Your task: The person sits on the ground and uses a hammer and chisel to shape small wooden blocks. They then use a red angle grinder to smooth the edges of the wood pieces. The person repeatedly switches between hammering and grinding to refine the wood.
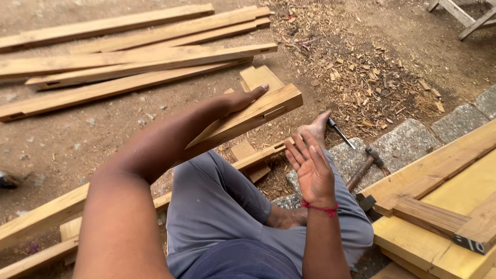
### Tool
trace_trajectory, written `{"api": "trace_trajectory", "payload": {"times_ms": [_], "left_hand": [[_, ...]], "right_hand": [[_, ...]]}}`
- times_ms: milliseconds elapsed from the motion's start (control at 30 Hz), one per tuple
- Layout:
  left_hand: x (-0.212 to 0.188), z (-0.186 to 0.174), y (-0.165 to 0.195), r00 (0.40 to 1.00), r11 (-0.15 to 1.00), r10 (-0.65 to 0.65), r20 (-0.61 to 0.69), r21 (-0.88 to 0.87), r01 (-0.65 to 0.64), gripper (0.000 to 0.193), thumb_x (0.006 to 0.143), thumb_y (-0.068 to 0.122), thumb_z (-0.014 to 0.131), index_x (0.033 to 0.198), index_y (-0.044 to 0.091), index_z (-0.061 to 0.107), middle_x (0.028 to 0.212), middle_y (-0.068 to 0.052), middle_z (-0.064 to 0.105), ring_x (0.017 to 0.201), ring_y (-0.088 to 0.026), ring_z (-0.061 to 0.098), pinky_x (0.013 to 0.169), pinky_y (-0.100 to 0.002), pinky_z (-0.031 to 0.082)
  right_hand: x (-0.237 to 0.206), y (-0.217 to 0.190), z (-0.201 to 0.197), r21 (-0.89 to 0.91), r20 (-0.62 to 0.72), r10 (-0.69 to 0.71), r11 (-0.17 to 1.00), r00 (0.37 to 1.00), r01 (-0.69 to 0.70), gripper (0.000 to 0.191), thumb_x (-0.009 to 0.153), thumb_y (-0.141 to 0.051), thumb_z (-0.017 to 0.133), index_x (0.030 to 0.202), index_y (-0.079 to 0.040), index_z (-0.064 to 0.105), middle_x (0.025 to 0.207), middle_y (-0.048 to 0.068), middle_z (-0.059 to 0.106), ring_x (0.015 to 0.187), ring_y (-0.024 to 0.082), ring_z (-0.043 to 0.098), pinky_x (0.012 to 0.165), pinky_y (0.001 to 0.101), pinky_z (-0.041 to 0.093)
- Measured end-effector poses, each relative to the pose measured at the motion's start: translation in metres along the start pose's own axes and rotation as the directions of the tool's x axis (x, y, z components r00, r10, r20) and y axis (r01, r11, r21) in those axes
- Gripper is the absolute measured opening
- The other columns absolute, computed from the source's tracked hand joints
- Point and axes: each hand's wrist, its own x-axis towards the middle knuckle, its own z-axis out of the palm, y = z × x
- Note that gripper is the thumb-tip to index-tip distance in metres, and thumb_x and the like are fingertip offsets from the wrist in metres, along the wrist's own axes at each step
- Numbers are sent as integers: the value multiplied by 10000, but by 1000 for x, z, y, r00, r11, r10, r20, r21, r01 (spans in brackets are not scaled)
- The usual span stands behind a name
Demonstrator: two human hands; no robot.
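Pressed left hand (242, 99) flat along slotted plank (253, 116), raised toward eleven o'clock; could not tell whether the grip clamped it. Held right hand (312, 168) wide open, empty, at four o'clock. Risked plank sliding onto bare foot (316, 126) if merely propped.

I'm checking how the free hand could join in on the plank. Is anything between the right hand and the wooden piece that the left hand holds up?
Nothing visible. The right hand is raised, open and empty, with only open air between it and the wooden piece under the left hand. The hammer and chisel lie off to the right.
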Motion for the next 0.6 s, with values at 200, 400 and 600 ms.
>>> {"api": "trace_trajectory", "payload": {"times_ms": [200, 400, 600], "left_hand": [[20, -69, -18, 880, 950, 59, -471, 296, 95, 902, 991, 773, 362, 1103, -23, 772, 1018, -268, 767, 962, -405, 757, 878, -476, 575], [53, -66, -57, 753, 923, 242, -612, 385, 17, 755, 898, 723, 554, 1157, 32, 715, 1040, -247, 739, 981, -420, 701, 856, -498, 544], [90, 21, -103, 895, 990, 116, -431, 123, -69, 538, 845, 526, 731, 1108, 57, 753, 1007, -169, 793, 913, -303, 765, 839, -435, 590]], "right_hand": [[-2, 15, -73, -34, -166, 27, 999, 986, -33, 647, 999, -272, 529, 1524, 60, 351, 1475, 265, 507, 1329, 357, 558, 1096, 440, 464], [-6, 44, -144, 16, -291, 53, 999, 955, -50, 530, 1015, -274, 527, 1436, 41, 460, 1365, 207, 590, 1257, 325, 606, 1050, 429, 492], [-13, 62, -170, 35, -344, 100, 995, 934, -94, 438, 1030, -267, 537, 1367, 12, 526, 1309, 165, 647, 1214, 291, 639, 1021, 389, 513]]}}
